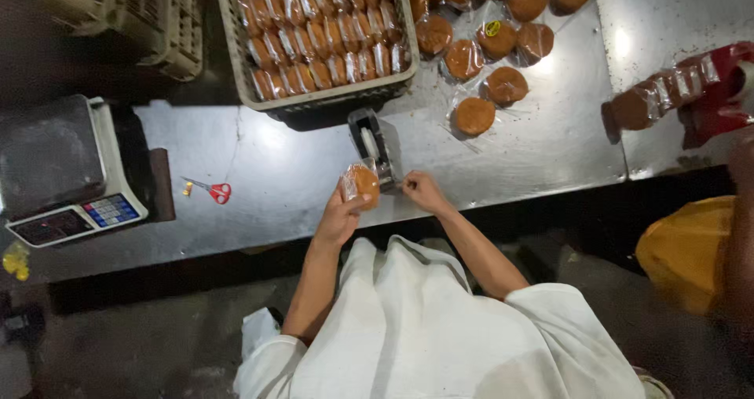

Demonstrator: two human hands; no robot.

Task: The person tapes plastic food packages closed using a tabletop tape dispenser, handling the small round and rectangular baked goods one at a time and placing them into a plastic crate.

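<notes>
Wrapped round cake [363,185] sits in left hand [340,217], fingers closed around it, held right against tape dispenser [372,146] so the wrap reaches the tape. Right hand [422,191] at dispenser's cutter end, fingers pinched narrow, can't tell on what. Crate [314,93] of packed cakes just behind dispenser, loose wrapped cakes [503,85] at right. Scissors [214,189] and scale [75,171] left on counter [275,179], nothing between hands and dispenser.

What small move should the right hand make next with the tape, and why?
Probably pull a short strip of tape across onto the bagged cake. The left hand holds that cake against the tape dispenser, and the right hand pinches at the dispenser's front end, apparently on tape, though the strip itself is too small to see.
</notes>
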